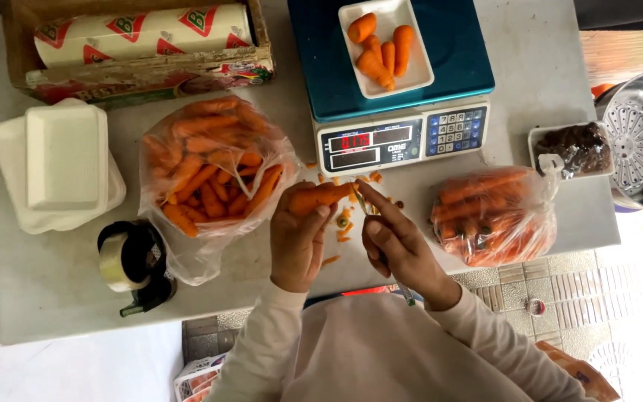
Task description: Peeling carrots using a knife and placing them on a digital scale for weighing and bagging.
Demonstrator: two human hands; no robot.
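From the head camera, the left hand is wrapping its fingers tight around a carrot, just in front of the scale. The right hand is pinching a thin knife against the carrot's tip. Carrot bits are lying below the scale. A white tray of carrots is sitting on the scale. An open bag of carrots is sitting left of it.

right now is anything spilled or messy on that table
Yes: small orange carrot scraps lie scattered on the grey table in front of the scale, under the left hand holding a carrot and the right hand holding a thin tool. Nothing else looks askew.
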